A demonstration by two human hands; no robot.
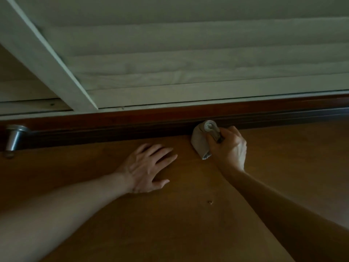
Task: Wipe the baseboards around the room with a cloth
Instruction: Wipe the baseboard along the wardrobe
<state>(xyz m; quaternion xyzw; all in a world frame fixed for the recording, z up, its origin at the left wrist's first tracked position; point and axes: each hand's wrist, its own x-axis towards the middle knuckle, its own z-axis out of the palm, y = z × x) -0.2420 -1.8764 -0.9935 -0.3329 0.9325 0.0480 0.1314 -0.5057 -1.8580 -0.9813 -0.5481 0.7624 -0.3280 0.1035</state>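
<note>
The right hand (pixel 229 146) is curled tight around a bunched-up grey cloth (pixel 200 143). A rolled end of the cloth pokes out of the top of the fist. The rest sticks out toward the left of the frame. The cloth touches the foot of the dark baseboard (pixel 113 129), just right of the middle of the frame.

The left hand (pixel 149 167) holds nothing. It lies flat on the brown wooden floor (pixel 188 224) with its fingers spread out. It looks like it is propping the person up. It sits lower in the frame than the baseboard and does not touch it. So the right hand is the one at the baseboard.

The baseboard is a long dark strip. It runs all the way across the frame from left to right and climbs a little toward the right edge. It lies above both hands in the frame.

I think the next wipe has to slide sideways along that strip, not up or down. There is a lot of strip on both sides of the cloth. It is too dark to tell which part is clean.

Far at the left edge, a shiny metal door stop (pixel 14 138) sticks out from the baseboard. A wipe going left would meet it. Above the baseboard is a white door with slats (pixel 188 63).
</note>
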